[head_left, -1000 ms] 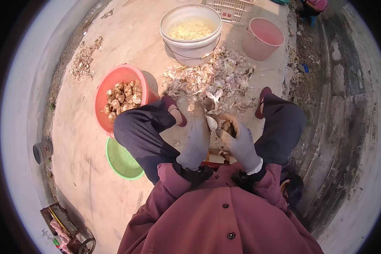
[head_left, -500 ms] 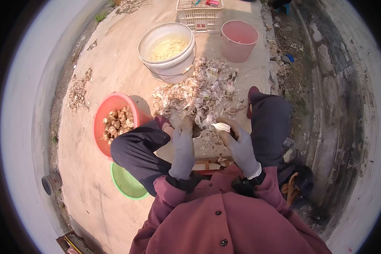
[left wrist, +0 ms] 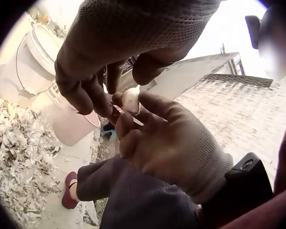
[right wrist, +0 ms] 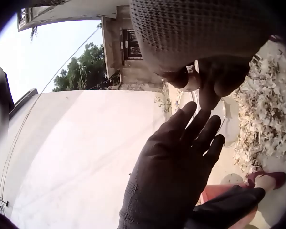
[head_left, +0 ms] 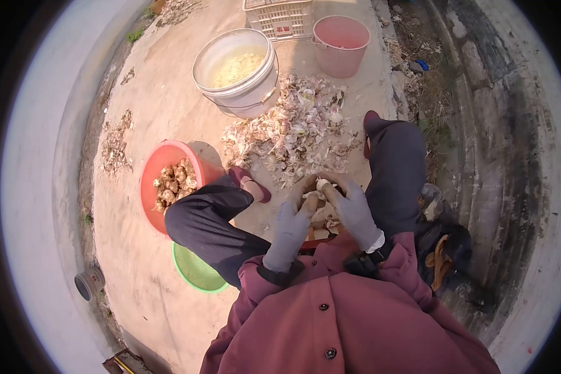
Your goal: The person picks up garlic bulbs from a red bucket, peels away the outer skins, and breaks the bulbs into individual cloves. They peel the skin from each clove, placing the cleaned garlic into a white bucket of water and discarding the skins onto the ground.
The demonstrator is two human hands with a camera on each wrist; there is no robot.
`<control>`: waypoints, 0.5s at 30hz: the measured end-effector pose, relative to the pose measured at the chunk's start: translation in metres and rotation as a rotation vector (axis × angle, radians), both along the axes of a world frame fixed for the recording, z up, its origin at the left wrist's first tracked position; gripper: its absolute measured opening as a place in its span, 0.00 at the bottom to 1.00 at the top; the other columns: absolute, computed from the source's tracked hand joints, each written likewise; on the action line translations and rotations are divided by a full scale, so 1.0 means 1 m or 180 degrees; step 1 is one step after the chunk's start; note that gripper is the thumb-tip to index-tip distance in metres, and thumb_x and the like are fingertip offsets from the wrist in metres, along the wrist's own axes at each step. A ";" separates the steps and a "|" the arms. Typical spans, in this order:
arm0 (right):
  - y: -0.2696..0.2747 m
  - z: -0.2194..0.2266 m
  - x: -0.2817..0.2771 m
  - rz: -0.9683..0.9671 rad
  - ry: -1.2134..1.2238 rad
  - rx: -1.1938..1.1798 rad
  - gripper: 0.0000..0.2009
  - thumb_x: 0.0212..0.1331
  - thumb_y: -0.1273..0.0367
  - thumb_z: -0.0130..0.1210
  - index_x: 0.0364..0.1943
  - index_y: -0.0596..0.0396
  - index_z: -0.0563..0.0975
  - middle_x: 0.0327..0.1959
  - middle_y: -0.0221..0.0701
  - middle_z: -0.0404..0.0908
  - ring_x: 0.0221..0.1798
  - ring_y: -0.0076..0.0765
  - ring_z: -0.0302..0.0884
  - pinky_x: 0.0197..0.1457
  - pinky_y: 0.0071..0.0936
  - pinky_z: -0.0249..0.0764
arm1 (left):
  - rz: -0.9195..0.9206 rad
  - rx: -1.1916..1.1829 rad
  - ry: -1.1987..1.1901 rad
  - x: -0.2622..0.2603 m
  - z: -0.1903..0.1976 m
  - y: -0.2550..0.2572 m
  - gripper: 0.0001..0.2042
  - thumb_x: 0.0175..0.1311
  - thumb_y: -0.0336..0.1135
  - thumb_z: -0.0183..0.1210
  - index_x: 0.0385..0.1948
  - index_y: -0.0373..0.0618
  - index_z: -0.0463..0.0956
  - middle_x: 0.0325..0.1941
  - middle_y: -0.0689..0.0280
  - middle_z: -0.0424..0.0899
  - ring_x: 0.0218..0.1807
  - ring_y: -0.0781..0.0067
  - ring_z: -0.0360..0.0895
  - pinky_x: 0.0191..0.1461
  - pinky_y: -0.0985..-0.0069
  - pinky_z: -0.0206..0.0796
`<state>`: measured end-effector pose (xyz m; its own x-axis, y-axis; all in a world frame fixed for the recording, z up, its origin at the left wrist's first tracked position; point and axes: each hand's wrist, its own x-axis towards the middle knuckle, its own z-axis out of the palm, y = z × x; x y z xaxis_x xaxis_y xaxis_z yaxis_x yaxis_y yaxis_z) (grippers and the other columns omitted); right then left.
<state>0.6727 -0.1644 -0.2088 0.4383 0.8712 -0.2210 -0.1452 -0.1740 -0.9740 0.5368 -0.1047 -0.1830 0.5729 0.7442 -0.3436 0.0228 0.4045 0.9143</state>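
Note:
Both hands wear grey gloves and meet above the lap in the head view. My right hand (head_left: 350, 206) pinches a small whitish garlic bulb (left wrist: 131, 100) between thumb and fingers. In the head view the bulb's pale top (head_left: 321, 184) shows between the hands. My left hand (head_left: 290, 221) is close beside it, fingertips right at the bulb. In the right wrist view the left fingers (right wrist: 200, 129) are extended and spread slightly, with the thumb apart. The right palm hides part of the bulb there.
A heap of garlic skins (head_left: 293, 131) lies between the feet. Beyond it stand a white bucket (head_left: 249, 103) of peeled cloves in liquid, a pink bucket (head_left: 340, 62) and a white crate (head_left: 283, 25). At left are a red basin (head_left: 149, 165) of unpeeled garlic bulbs (head_left: 174, 181) and a green basin (head_left: 196, 271).
The hands were apart half a second ago, the right holding the white bulb out. They have come together around it. The head view has turned, shifting the buckets left.

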 end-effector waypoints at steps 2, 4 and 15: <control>0.002 0.007 0.000 0.0230 -0.1053 0.0200 0.15 0.68 0.68 0.54 0.54 0.61 0.78 0.47 0.36 0.81 0.44 0.30 0.80 0.49 0.28 0.76 | 0.0127 -0.0035 0.0007 -0.001 -0.001 -0.007 0.23 0.69 0.30 0.53 0.65 0.35 0.65 0.58 0.59 0.76 0.55 0.75 0.77 0.59 0.76 0.68; 0.001 0.022 -0.001 0.0333 -0.0813 -0.0073 0.15 0.68 0.68 0.54 0.54 0.61 0.78 0.47 0.36 0.81 0.44 0.29 0.80 0.48 0.28 0.76 | 0.0181 0.0291 0.0331 -0.006 -0.002 -0.009 0.21 0.68 0.27 0.52 0.63 0.34 0.67 0.57 0.59 0.77 0.52 0.75 0.79 0.56 0.76 0.70; -0.002 0.023 -0.012 0.0609 0.0381 -0.0340 0.17 0.67 0.68 0.57 0.55 0.63 0.76 0.41 0.34 0.83 0.42 0.23 0.79 0.43 0.23 0.77 | 0.0194 0.2248 0.1410 -0.019 -0.012 -0.013 0.19 0.60 0.24 0.58 0.55 0.38 0.73 0.43 0.57 0.80 0.42 0.66 0.80 0.45 0.70 0.73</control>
